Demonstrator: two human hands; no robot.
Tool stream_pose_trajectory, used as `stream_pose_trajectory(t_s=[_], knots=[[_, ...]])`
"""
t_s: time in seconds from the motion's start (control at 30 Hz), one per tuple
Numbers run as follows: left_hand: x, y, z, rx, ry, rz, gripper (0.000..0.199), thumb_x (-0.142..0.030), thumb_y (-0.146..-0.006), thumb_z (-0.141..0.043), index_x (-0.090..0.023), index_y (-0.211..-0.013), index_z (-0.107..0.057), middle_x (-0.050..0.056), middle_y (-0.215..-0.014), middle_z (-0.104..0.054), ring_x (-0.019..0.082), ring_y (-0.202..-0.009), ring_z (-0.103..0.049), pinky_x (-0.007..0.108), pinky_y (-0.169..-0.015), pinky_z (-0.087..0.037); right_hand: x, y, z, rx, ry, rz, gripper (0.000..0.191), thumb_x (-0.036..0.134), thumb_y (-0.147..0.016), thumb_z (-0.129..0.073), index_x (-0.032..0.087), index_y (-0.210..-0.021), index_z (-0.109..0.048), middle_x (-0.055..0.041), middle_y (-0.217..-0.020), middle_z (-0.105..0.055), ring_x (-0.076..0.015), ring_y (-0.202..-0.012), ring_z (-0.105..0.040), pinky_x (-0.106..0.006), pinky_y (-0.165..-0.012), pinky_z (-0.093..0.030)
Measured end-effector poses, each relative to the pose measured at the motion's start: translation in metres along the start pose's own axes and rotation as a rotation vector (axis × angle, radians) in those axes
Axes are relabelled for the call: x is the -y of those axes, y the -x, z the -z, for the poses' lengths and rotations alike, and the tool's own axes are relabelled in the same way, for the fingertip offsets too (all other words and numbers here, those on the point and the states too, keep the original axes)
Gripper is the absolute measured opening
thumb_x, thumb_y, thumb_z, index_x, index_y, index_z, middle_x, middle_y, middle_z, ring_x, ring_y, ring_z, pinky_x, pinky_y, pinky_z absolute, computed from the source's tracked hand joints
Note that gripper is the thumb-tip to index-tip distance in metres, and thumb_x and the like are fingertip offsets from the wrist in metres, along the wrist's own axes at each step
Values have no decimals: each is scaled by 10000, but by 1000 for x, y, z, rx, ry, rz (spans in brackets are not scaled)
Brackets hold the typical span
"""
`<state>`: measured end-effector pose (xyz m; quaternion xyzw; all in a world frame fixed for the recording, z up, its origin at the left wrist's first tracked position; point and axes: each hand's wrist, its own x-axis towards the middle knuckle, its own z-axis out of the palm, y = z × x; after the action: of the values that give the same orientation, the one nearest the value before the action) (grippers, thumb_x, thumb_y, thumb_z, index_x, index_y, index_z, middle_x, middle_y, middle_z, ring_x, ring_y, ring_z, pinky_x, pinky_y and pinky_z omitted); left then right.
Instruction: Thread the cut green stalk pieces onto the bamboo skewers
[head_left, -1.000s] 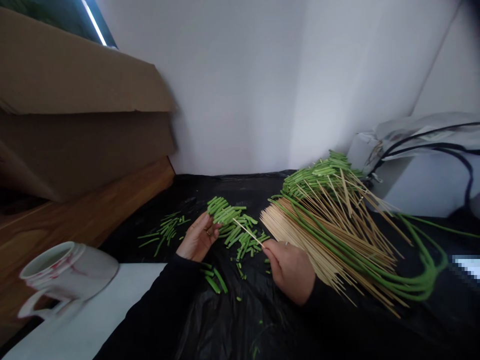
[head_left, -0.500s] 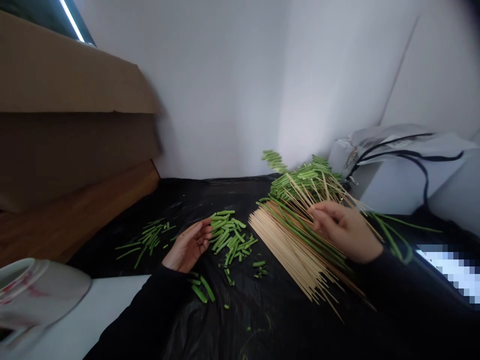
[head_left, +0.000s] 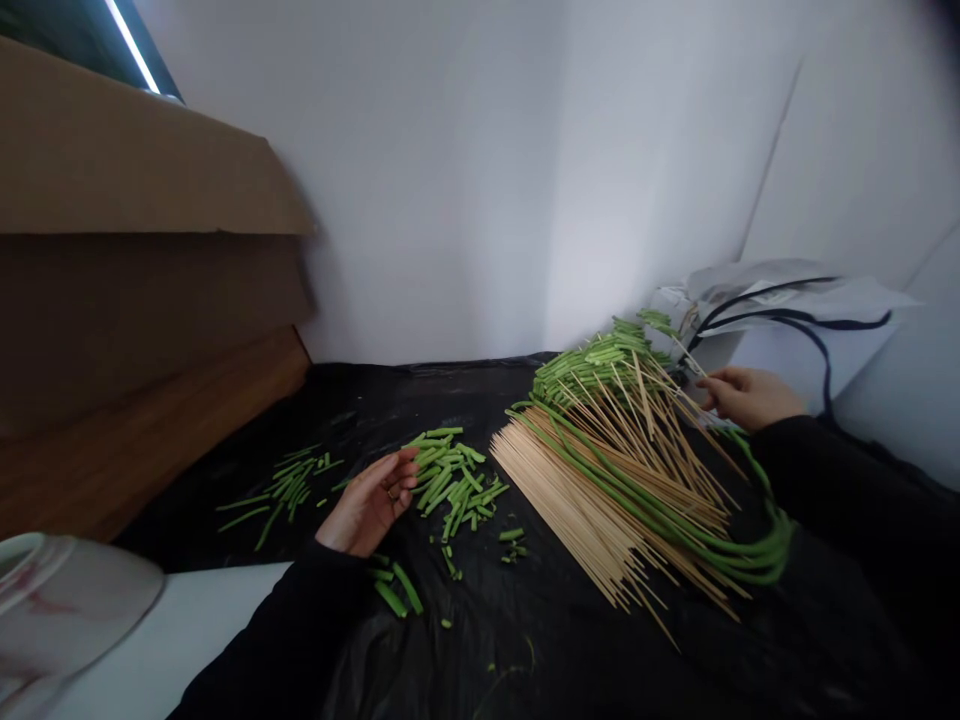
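My right hand [head_left: 750, 397] pinches a bamboo skewer [head_left: 686, 355] that slants up and left, with short green stalk pieces [head_left: 658, 321] threaded across its tip. Beneath it is a heap of filled skewers [head_left: 592, 362], their bare ends fanned toward me. My left hand [head_left: 371, 500], palm turned up and fingers loosely bent apart, rests at the left edge of a pile of cut green stalks [head_left: 457, 480]. No piece shows in its grasp. Loose bamboo skewers [head_left: 570, 510] lie in a thick bundle between the hands, and long whole green stalks [head_left: 660, 520], like garlic scapes, curve across them.
Black plastic sheeting [head_left: 465, 660] covers the work surface. More cut pieces [head_left: 289, 488] lie at the left. A white pot-like container [head_left: 82, 600] stands at lower left, below a cardboard box [head_left: 142, 170]. A white bag with black straps [head_left: 795, 300] sits at right, against the wall.
My right hand has moved right and slightly up with the filled skewer, carrying its tip over the right side of the heap. My left hand stays beside the cut pieces. The view has shifted slightly.
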<state>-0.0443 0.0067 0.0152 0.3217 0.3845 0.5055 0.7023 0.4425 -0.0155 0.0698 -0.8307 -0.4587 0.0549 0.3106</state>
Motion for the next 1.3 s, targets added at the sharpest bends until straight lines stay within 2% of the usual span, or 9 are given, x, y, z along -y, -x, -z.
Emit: stream_pose_trajectory(t_s=[0.23,0.5,0.63,0.73,0.83,0.9,1.0,1.13,1.3], knots=[[0,0,1,13,8,3,180,-175,-824,-577,-121,-953,-690,49,-759,-687,98,-643,-626,181,-572,-514,-9,-11,-4,53,228,81,222,274,-800,-505,147,-764,-684,-57,-612,-649,-140,-565,-526,-280,-601,-332],[2,1,-2,6,-35,-17,187,-190,-782,-635,-111,-938,-701,56,-768,-685,98,-642,-623,177,-575,-503,-15,5,0,-25,447,181,297,345,-840,-482,140,-900,-688,-177,-844,-674,-188,-636,-549,-332,-591,-292],[5,2,-3,26,-86,-43,210,-222,-743,-686,-115,-921,-714,59,-772,-682,97,-649,-617,167,-577,-486,8,34,9,-258,626,398,285,366,-868,-444,193,-926,-662,-125,-925,-671,-207,-711,-576,-311,-575,-289],[6,2,-4,45,-135,-60,249,-252,-709,-721,-112,-914,-719,59,-768,-680,95,-650,-608,166,-587,-475,43,67,6,-348,561,564,244,360,-855,-469,221,-938,-652,-74,-911,-668,-201,-721,-584,-294,-576,-309],[7,4,-5,52,-207,-90,279,-285,-693,-736,-117,-915,-725,59,-770,-680,97,-661,-602,171,-611,-467,80,102,-15,-265,351,722,242,349,-868,-461,206,-916,-651,-54,-847,-658,-188,-750,-586,-280,-624,-353],[7,4,-6,44,-275,-120,292,-304,-683,-743,-123,-912,-730,63,-771,-685,101,-661,-597,178,-618,-462,101,124,-39,-109,244,781,230,322,-879,-449,207,-882,-648,-45,-835,-650,-177,-777,-585,-272,-661,-368],[8,5,-7,-5,-419,-201,289,-328,-682,-741,-132,-894,-738,78,-784,-697,116,-670,-597,189,-612,-449,120,150,-80,127,254,764,200,294,-872,-470,210,-793,-634,-40,-812,-640,-174,-790,-583,-268,-654,-365],[7,6,-9,-74,-565,-313,280,-352,-679,-736,-132,-852,-744,93,-792,-712,157,-689,-613,227,-633,-456,125,170,-118,177,343,693,128,266,-842,-519,183,-804,-608,-76,-869,-636,-203,-837,-584,-277,-628,-358],[9,8,-12,-64,-615,-366,249,-335,-649,-753,-132,-795,-749,86,-751,-712,180,-671,-610,262,-649,-466,114,173,-132,204,414,622,110,261,-835,-538,174,-813,-600,-89,-892,-636,-210,-827,-601,-279,-611,-356]])
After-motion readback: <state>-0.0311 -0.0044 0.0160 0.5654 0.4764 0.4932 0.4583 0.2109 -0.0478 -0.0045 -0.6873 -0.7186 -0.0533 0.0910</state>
